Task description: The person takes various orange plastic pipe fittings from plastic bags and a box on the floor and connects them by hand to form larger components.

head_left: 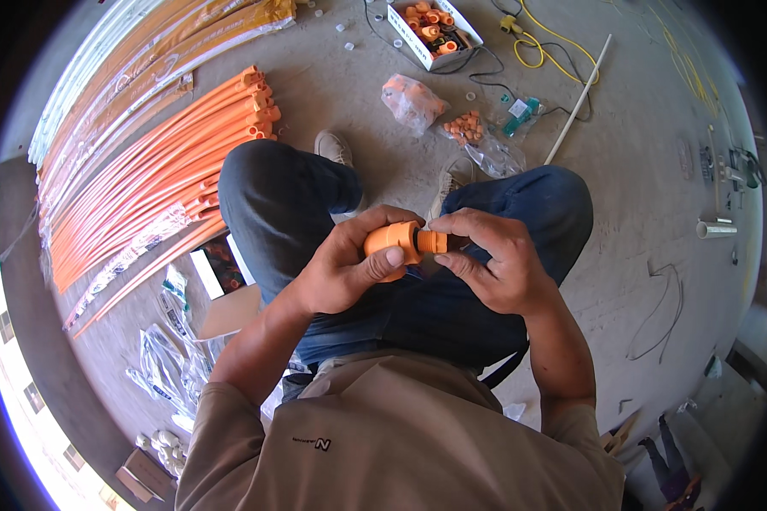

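Between my legs, my left hand (337,274) is closed around an orange plastic pipe fitting (389,237), its thumb lying along the lower side. An orange threaded connector (433,242) points out of the fitting's right end. The thumb and fingers of my right hand (510,266) pinch around the tip of that connector. Whether it is a separate part screwed in or one piece with the fitting, I cannot tell. Part of the fitting is hidden by my left fingers.
Bundled orange pipes (145,187) lie at the left. Ahead are a white box (452,58) of orange fittings, a plastic bag (413,102), small orange pieces (464,128) and a white pipe (579,100). A yellow cable (533,51) coils beyond; plastic wrapping (164,366) lies near left.
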The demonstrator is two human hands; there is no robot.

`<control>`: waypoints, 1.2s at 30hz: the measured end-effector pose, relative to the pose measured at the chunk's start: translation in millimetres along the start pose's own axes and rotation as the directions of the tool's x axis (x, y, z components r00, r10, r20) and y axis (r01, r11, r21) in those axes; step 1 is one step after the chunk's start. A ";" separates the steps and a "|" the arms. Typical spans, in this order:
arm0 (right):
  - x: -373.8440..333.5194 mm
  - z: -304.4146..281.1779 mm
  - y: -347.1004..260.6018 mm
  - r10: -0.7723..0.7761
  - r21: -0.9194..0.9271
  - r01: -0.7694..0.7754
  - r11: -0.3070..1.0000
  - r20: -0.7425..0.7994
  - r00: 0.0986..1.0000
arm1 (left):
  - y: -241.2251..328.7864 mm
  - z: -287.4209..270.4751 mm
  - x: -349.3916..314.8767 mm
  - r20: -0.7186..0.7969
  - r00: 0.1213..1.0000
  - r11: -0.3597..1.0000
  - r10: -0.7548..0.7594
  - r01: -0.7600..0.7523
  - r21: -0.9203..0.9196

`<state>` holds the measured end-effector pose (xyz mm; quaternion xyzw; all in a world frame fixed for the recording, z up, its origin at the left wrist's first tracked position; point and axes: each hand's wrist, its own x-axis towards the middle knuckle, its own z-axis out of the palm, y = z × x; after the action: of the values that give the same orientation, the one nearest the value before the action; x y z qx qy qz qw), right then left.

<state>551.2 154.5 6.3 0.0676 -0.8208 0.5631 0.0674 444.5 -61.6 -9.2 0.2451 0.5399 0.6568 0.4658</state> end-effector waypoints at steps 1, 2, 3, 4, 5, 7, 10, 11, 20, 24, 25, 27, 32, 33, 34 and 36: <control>-0.3 -1.5 -0.7 0.000 0.002 0.000 1.000 -0.001 1.000 | 0.4 0.5 0.9 -0.006 1.000 0.999 -0.011 0.011 -0.042; 0.0 -3.8 -1.9 -0.016 -0.019 0.016 1.000 0.017 1.000 | 0.8 -0.2 2.0 -0.006 1.000 0.999 -0.013 0.013 -0.041; 1.8 -4.5 -3.6 -0.032 -0.043 0.034 0.999 0.041 0.999 | 1.0 -3.7 1.6 0.020 1.000 1.000 -0.021 0.021 -0.005; 2.6 -5.3 -4.5 -0.032 -0.043 0.034 0.999 0.045 0.998 | 1.0 -5.6 1.0 0.046 0.998 0.999 -0.030 0.029 0.032; 3.1 -6.3 -5.1 -0.043 -0.079 0.049 0.996 0.074 0.996 | 0.1 -5.6 0.7 0.043 0.999 0.999 -0.029 0.028 0.031; 4.4 -6.5 -7.2 -0.055 -0.116 0.067 0.991 0.103 0.993 | -2.3 -5.3 0.8 0.072 0.995 0.996 -0.075 0.078 -0.037; 4.9 -4.6 -10.0 -0.024 -0.075 0.032 0.997 0.101 0.995 | -1.1 -4.5 -0.3 0.076 0.993 0.993 -0.095 0.100 -0.061; 5.6 -4.3 -9.8 -0.033 -0.104 0.042 0.994 0.091 0.995 | 0.5 -3.7 -0.2 0.076 0.993 0.993 -0.095 0.100 -0.062; 0.5 0.7 0.1 0.081 -0.291 -0.043 0.956 0.120 0.990 | -0.7 2.7 -0.1 0.032 0.999 0.999 -0.004 0.003 0.043; 9.2 11.8 -16.1 0.080 -0.028 -0.083 0.996 -0.096 0.992 | 3.4 -1.9 -1.4 0.020 0.997 0.997 -0.074 0.074 -0.002; 9.8 16.2 -14.6 0.080 -0.029 -0.083 0.996 -0.095 0.992 | 3.5 -2.6 -0.6 0.025 0.996 0.996 -0.091 0.091 -0.010; 8.4 24.1 -9.0 -0.044 -0.047 0.035 0.998 -0.196 0.980 | 1.8 -2.3 -0.6 0.020 0.996 0.996 -0.084 0.085 -0.023; 2.7 5.6 3.7 0.095 -0.271 -0.066 0.960 0.094 0.991 | -6.3 1.4 -1.2 -0.005 0.998 0.996 0.065 -0.064 0.054; 4.3 5.7 2.8 0.158 -0.293 -0.117 0.949 0.121 0.980 | -6.5 0.5 -1.2 -0.001 0.999 0.999 0.037 -0.036 0.030; 5.2 6.5 -0.4 0.159 -0.294 -0.117 0.949 0.122 0.980 | -6.5 -0.6 -1.4 0.002 1.000 1.000 0.008 -0.008 0.006; 7.6 11.9 -10.8 0.148 0.044 -0.145 0.988 -0.069 0.987 | -0.9 -2.9 -0.3 -0.002 1.000 1.000 -0.022 0.022 -0.011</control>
<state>545.4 139.3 13.3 -0.0119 -0.8094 0.5846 0.0542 442.5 -63.2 -10.8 0.2359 0.5397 0.6549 0.4735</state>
